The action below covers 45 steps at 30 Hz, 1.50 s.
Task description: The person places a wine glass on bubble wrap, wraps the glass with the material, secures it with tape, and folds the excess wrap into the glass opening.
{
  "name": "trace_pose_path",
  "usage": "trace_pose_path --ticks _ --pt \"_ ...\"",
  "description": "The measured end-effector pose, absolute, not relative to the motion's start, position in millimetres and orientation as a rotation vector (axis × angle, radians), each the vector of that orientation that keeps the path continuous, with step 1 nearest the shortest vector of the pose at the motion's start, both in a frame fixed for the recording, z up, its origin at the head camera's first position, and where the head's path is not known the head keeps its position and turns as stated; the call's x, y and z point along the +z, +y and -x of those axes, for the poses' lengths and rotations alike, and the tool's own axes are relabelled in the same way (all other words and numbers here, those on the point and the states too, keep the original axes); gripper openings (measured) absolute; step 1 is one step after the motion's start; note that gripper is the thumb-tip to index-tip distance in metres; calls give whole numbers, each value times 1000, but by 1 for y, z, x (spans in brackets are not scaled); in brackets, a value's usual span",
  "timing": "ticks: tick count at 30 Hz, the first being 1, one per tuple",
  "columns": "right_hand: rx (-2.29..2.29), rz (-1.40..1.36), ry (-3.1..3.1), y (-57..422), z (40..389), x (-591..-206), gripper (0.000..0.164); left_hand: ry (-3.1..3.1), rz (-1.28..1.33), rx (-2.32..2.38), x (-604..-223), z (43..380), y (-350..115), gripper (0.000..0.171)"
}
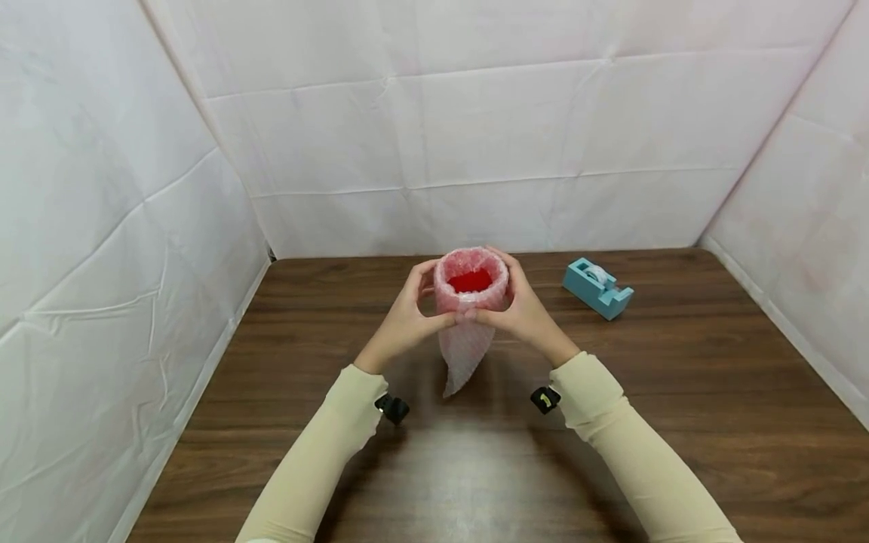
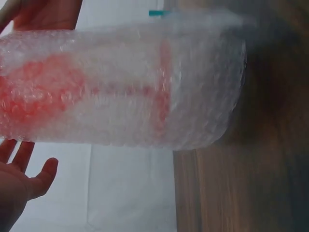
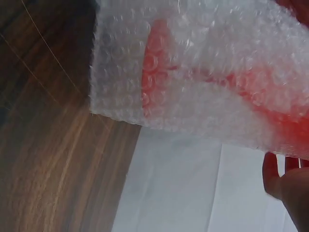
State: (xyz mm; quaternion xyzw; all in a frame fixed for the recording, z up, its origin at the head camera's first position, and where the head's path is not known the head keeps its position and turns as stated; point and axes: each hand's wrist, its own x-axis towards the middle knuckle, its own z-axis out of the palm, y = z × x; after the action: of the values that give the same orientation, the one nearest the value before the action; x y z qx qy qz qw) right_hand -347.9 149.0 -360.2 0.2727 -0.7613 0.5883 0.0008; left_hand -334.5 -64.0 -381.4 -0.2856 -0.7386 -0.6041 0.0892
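A red stemmed goblet point(image 1: 470, 281) stands upright inside a sleeve of clear bubble wrap point(image 1: 465, 351), open at the top. Its round foot point(image 2: 163, 92) and thin stem show blurred through the bubbles in both wrist views. My left hand point(image 1: 410, 308) holds the upper part of the roll from the left, and my right hand point(image 1: 526, 308) grips it from the right. Both thumbs meet at the near side, just below the rim; the other fingers reach round the back, partly hidden. Below the hands, the wrap narrows to a loose corner in the head view.
A teal tape dispenser point(image 1: 597, 288) with a roll of clear tape sits to the right, toward the back of the dark wooden table point(image 1: 692, 392). White sheets point(image 1: 489, 128) hang behind the table and along both sides. Dark wrist cameras point(image 1: 392, 408) sit at both cuffs.
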Motion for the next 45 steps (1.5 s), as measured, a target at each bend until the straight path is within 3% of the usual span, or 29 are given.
trace_pose_path --ticks 16,34,45 --pt "1739 -640 -2434 136 396 -370 91 -2304 674 -1638 -387 383 -61 75" --pt "1691 -619 -2504 128 401 -389 94 -2303 582 -1811 -410 386 -62 73" --pt "1659 -552 -2649 137 398 -380 113 -2367 611 -1780 -404 379 -65 80"
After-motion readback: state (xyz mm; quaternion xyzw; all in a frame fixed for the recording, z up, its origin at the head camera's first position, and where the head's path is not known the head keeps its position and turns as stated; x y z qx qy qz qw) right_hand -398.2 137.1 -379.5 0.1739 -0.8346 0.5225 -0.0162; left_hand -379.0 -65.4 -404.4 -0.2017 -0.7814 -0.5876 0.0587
